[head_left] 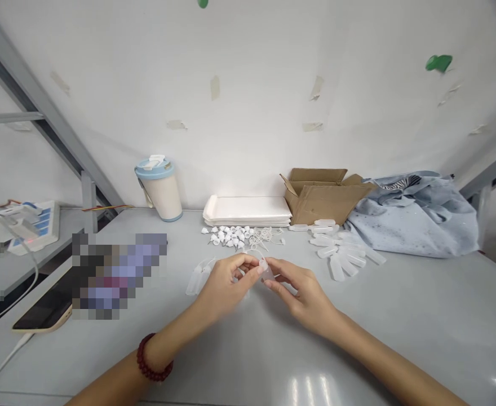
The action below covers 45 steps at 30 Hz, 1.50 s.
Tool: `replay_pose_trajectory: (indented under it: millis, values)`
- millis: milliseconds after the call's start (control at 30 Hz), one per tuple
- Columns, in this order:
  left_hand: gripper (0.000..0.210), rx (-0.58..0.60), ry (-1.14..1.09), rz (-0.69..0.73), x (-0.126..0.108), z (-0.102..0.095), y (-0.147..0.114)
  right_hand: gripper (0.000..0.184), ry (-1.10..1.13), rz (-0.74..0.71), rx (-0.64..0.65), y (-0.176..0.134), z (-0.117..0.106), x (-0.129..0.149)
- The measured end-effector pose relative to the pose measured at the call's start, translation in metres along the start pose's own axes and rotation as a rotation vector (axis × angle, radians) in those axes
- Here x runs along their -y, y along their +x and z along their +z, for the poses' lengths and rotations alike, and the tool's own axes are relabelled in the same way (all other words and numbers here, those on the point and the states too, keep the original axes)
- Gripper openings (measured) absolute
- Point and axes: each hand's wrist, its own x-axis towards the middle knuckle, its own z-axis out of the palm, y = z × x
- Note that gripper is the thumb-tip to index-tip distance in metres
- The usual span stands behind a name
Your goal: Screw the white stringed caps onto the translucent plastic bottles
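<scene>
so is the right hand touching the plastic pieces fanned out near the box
Apart: the head view shows grey tabletop between the right hand and those plastic pieces.

White wall behind grey table

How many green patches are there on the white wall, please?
2: a small green patch at the picture's top edge, left of centre, and a wider green patch high on the right. Any beyond the frame would be hidden.
</scene>
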Motion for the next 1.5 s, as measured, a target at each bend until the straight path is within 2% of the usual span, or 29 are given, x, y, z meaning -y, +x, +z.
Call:
replay_pose_trajectory:
  millis: [167, 300, 433, 533, 700, 833, 1000, 1100, 1200, 1367, 1500]
  values:
    - [0.018, -0.056, 0.132, 0.056, -0.002, 0.005, -0.002, 0.040, -0.201, -0.114, -0.008, -0.005, 0.007, -0.009]
    - [0.016, -0.099, 0.269, 0.141, 0.001, 0.009, -0.004, 0.029, -0.275, -0.053, -0.052, -0.006, 0.009, -0.012]
    - [0.017, -0.113, 0.381, 0.249, 0.007, 0.010, -0.005, 0.022, -0.248, -0.002, -0.030, -0.005, 0.007, -0.010]
    - [0.014, -0.134, 0.417, 0.357, 0.010, 0.010, -0.007, 0.020, -0.124, 0.065, -0.025, -0.004, 0.005, -0.003]
    - [0.010, -0.260, 0.514, 0.538, 0.012, 0.011, -0.009, 0.012, 0.296, 0.338, 0.010, 0.004, 0.000, 0.010]
    - [0.018, -0.298, 0.529, 0.597, 0.011, 0.009, -0.010, 0.014, 0.622, 0.389, 0.046, 0.008, -0.005, 0.014]
    - [0.025, -0.230, 0.572, 0.692, 0.008, 0.008, -0.007, 0.019, 0.724, 0.471, 0.071, 0.011, -0.009, 0.017]
    - [0.030, -0.235, 0.661, 0.780, 0.008, 0.009, -0.006, 0.019, 0.774, 0.517, 0.059, 0.012, -0.011, 0.016]
    - [0.031, -0.236, 0.692, 0.806, 0.009, 0.010, -0.006, 0.020, 0.834, 0.563, 0.053, 0.013, -0.011, 0.013]
    - [0.035, -0.201, 0.757, 0.821, 0.010, 0.012, -0.006, 0.019, 0.912, 0.565, 0.071, 0.012, -0.010, 0.010]
    - [0.042, -0.203, 0.854, 0.848, 0.012, 0.013, -0.007, 0.025, 0.875, 0.528, 0.099, 0.011, -0.009, 0.010]
